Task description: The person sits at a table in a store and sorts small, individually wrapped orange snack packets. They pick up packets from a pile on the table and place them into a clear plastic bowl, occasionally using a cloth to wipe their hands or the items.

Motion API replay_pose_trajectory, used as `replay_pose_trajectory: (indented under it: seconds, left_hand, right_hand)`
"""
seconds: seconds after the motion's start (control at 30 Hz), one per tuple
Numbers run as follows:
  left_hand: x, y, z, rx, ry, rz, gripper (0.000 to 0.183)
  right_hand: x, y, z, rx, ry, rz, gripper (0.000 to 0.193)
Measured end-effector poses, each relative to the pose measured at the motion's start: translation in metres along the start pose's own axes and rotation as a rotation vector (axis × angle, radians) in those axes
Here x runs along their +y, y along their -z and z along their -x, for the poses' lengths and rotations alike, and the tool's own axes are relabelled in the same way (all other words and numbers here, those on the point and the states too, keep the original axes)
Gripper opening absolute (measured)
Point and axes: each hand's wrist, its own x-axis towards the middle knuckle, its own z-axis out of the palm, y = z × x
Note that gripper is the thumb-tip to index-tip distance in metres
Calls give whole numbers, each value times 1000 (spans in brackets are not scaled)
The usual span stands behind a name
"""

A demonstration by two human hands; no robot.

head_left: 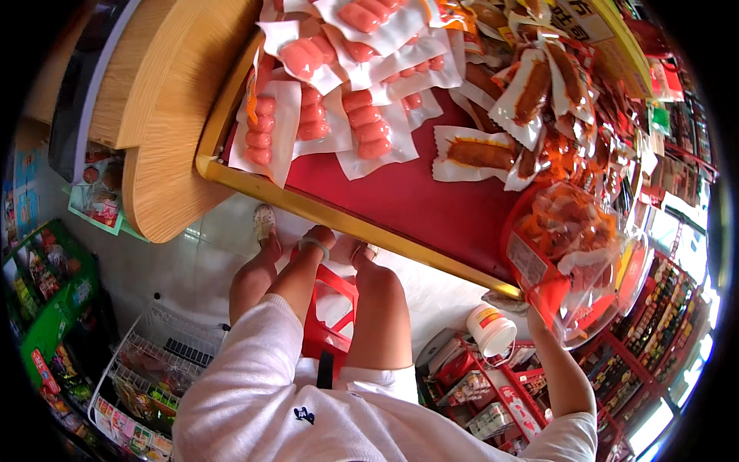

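Note:
My left hand (318, 236), with a pale bangle at its wrist, is low over my lap, near the table's front edge. It looks small and foreshortened, and its fingers cannot be made out. My right hand (536, 317) reaches up to the tilted clear plastic jar (589, 296) at the table's right corner and holds it; the jar hides most of the fingers. Orange-wrapped snacks (573, 223) show inside the jar. On the red tabletop (369, 196) lie several white-backed packs of pink sausages (369, 127) at left. Brown sausages in single wrappers (481, 152) are heaped at right.
A gold edge (362, 231) borders the table. A wooden counter (165, 115) adjoins it at left. A red stool (331, 308) is under me. A white bucket (491, 329) stands right of my legs. Wire basket (154, 362) and stocked shelves (658, 316) flank me.

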Motion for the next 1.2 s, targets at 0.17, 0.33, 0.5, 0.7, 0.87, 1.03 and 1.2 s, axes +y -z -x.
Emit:
replay_pose_trajectory:
  seconds: [0.17, 0.33, 0.5, 0.7, 0.87, 1.03, 1.2]
  left_hand:
    - [8, 12, -18, 76, -1, 5, 35]
    - [16, 10, -51, 164, -55, -44, 35]
    - [-11, -30, -125, 407, -278, -4, 34]
    - [-1, -64, -177, 407, -265, 32, 32]
    - [-6, -83, -223, 511, -375, -52, 42]
    - [40, -65, -184, 216, -126, 290, 53]
    - [35, -75, -213, 337, -208, 171, 34]
  right_hand:
    - [29, 16, -2, -34, -42, -60, 19]
    - [61, 20, 19, -53, -127, -143, 19]
    - [84, 21, 17, -91, -177, -241, 20]
    - [99, 14, 24, -135, -263, -318, 21]
    - [104, 21, 9, -178, -288, -364, 21]
    - [119, 47, 25, -167, -404, -368, 22]
    - [131, 44, 15, -139, -398, -428, 23]
